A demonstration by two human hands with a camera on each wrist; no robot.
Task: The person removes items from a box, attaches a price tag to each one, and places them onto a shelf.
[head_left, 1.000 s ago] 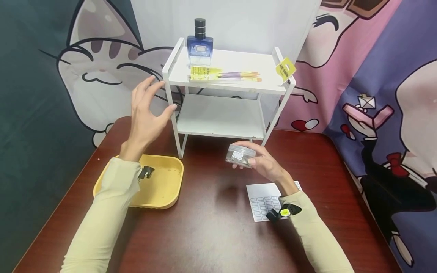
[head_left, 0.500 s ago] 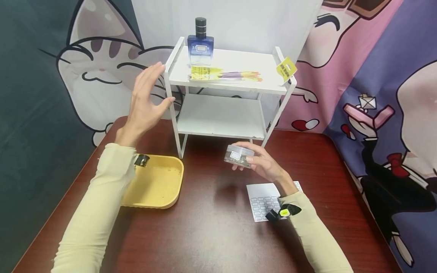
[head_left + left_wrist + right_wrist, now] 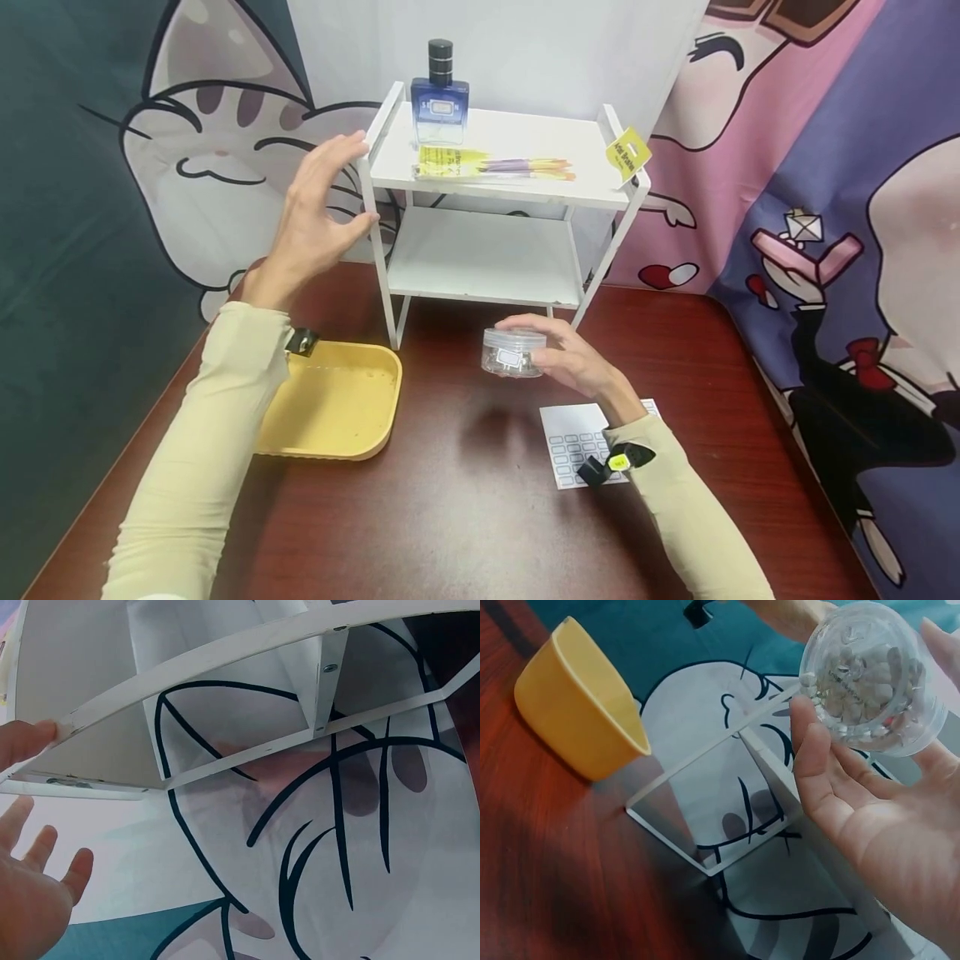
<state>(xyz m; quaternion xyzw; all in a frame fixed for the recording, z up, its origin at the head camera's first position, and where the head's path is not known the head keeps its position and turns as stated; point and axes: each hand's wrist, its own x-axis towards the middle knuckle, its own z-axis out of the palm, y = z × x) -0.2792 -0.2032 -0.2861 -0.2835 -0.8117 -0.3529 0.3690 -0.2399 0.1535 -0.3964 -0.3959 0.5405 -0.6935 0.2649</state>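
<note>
My right hand [image 3: 567, 358] holds a small clear round jar [image 3: 498, 360] with a see-through lid and a framed white label on its side. In the right wrist view, pale pebble-like pieces [image 3: 870, 682] show through the jar's wall. At the left end of a white two-tier shelf [image 3: 480, 254], my left hand [image 3: 309, 225] is raised with thumb and fingers spread apart. Its fingertips are right at the shelf's upper left corner, and its thumb tip at the front post. The left wrist view shows several other fingers [image 3: 77, 877] apart from the frame.
A blue perfume bottle [image 3: 440, 108] and a packet of paintbrushes [image 3: 495, 164] occupy the top tier. A yellow tag [image 3: 628, 155] overlaps its right corner. On the table, a yellow tray [image 3: 378, 425] lies left and a label sheet [image 3: 573, 446] right, partly under the right wrist.
My left hand has risen to the shelf's upper left corner, its thumb coming to the front post. My right hand has shifted slightly left and turned the jar more upright.
</note>
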